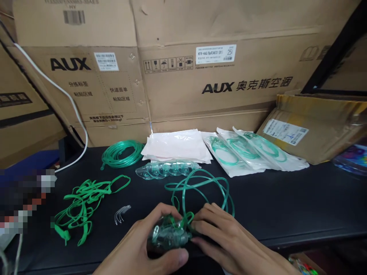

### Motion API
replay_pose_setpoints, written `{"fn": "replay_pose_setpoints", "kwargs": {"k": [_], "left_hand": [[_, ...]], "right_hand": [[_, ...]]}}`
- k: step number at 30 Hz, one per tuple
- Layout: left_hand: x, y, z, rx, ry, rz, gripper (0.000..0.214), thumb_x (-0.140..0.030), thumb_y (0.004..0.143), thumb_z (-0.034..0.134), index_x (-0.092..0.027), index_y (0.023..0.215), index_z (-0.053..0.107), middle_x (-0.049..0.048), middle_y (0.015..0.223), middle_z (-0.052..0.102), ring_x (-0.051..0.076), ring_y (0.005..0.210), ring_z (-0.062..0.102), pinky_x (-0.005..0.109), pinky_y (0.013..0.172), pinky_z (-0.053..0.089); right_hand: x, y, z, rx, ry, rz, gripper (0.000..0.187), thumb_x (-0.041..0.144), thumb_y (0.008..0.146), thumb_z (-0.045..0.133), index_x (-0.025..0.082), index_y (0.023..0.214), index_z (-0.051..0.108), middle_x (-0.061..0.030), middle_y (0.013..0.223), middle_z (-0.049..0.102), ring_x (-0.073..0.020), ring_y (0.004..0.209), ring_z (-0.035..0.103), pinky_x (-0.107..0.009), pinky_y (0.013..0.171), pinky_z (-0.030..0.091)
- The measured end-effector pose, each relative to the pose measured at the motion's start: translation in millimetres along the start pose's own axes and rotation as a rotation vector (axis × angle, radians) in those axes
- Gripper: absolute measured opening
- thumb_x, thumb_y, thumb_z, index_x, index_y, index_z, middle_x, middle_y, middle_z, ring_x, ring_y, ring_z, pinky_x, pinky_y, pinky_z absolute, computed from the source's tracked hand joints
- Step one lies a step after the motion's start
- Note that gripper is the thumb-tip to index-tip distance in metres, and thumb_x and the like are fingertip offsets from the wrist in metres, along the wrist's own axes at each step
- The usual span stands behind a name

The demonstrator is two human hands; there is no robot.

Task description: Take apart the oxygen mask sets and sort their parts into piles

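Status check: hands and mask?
Left hand cups the mask, right hand pinches its tube end. Green tubing loops away behind them. Elastic straps and stacked masks lie apart, not under the hands.

Both hands point(183, 244) gripping clear mask point(169, 235), green tubing point(200, 187) looped behind

Three sealed tubing packs point(252, 152) right of the white pouch stack point(177, 147); one tubing coil point(122, 152) left of it; one nested mask row point(166, 170) just before it; one single mask point(169, 235) nearer still.
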State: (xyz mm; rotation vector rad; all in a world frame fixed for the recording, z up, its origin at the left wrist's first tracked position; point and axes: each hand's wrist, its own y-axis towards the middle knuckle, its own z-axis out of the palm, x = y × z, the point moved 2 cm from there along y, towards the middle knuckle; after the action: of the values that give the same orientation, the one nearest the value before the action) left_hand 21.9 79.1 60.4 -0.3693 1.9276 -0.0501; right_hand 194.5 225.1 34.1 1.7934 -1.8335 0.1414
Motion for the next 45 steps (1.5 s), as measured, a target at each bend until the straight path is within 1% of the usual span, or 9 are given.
{"fn": "replay_pose_setpoints", "kwargs": {"k": [4,8,15,23,29,31,36,40,45], "left_hand": [[4.6,12.8,3.4,-0.057,0.023,-0.023,0.029,-0.04,0.079,0.073,-0.023,0.098,0.06,-0.0041,0.079,0.059,0.015,0.073,0.05,0.023,0.067,0.041],[4.8,16.8,2.4,0.016,0.011,-0.019,0.024,-0.034,0.079,0.073,-0.021,0.09,0.055,-0.0056,0.076,0.054,0.014,0.072,0.044,0.023,0.067,0.038],[-8.9,14.6,-2.1,0.042,0.109,-0.017,0.017,-0.024,0.077,0.07,-0.021,0.089,0.059,-0.0055,0.081,0.06,0.015,0.078,0.05,0.022,0.071,0.04],[-7.8,11.6,9.2,-0.061,0.304,0.186,0.008,-0.023,0.087,0.065,-0.022,0.091,0.059,-0.0032,0.087,0.066,0.016,0.079,0.063,0.024,0.074,0.049],[18.0,-5.3,12.8,-0.235,0.767,0.636,0.014,-0.01,0.087,0.051,-0.024,0.09,0.05,0.0017,0.095,0.063,0.016,0.073,0.066,0.022,0.059,0.052],[27.6,-15.5,6.1,-0.263,0.835,0.688,0.02,-0.005,0.085,0.047,-0.025,0.089,0.05,0.0011,0.099,0.064,0.015,0.074,0.068,0.02,0.06,0.053],[36.1,-22.6,-19.0,-0.459,0.575,0.403,0.014,-0.021,0.092,0.056,-0.028,0.096,0.045,-0.0048,0.09,0.067,0.011,0.068,0.069,0.018,0.064,0.054],[25.8,-0.9,-26.4,-0.428,0.455,0.14,0.045,-0.041,0.094,0.061,-0.031,0.133,0.041,-0.0022,0.095,0.075,0.019,0.08,0.075,0.028,0.073,0.058],[18.8,21.8,-32.2,-0.481,0.66,0.195,0.053,-0.051,0.096,0.058,-0.03,0.144,0.049,0.0092,0.138,0.065,0.032,0.122,0.065,0.048,0.1,0.053]], "right_hand": [[-0.8,-3.1,2.4,0.035,-0.034,0.046,0.018,0.024,0.1,0.062,0.026,0.118,0.061,-0.0035,0.115,0.064,-0.0196,0.11,0.062,-0.041,0.112,0.043],[1.6,-0.7,0.5,0.104,-0.065,0.059,0.014,0.026,0.099,0.065,0.028,0.113,0.062,-0.001,0.107,0.063,-0.0185,0.106,0.064,-0.043,0.113,0.043],[3.9,-0.2,8.5,0.021,-0.24,-0.053,0.013,0.025,0.105,0.05,0.021,0.111,0.061,-0.0053,0.094,0.064,-0.0244,0.088,0.067,-0.049,0.094,0.057],[6.7,1.7,1.5,0.063,-0.167,-0.066,0.024,0.029,0.109,0.038,0.021,0.109,0.061,-0.0041,0.094,0.067,-0.0202,0.088,0.071,-0.043,0.105,0.051],[9.3,10.0,-10.9,0.153,-0.031,0.0,0.019,0.022,0.106,0.049,0.02,0.091,0.06,-0.0015,0.087,0.066,-0.0178,0.083,0.068,-0.034,0.097,0.052],[7.4,12.2,-16.3,0.147,0.008,0.066,0.021,0.024,0.107,0.048,0.02,0.09,0.06,-0.0014,0.086,0.066,-0.0172,0.083,0.068,-0.028,0.087,0.054],[1.7,13.1,-29.7,0.166,-0.004,0.216,0.034,0.048,0.106,0.046,0.022,0.103,0.067,-0.0026,0.095,0.07,-0.0193,0.092,0.071,-0.025,0.08,0.054],[3.3,10.9,-35.5,0.149,-0.144,0.196,0.05,0.053,0.098,0.059,0.028,0.141,0.055,-0.0062,0.125,0.069,-0.0245,0.11,0.07,-0.031,0.09,0.057],[8.5,7.9,-47.9,0.09,-0.287,0.16,0.04,0.043,0.095,0.069,0.027,0.132,0.063,-0.0081,0.126,0.067,-0.0279,0.111,0.07,-0.039,0.09,0.061]]}}
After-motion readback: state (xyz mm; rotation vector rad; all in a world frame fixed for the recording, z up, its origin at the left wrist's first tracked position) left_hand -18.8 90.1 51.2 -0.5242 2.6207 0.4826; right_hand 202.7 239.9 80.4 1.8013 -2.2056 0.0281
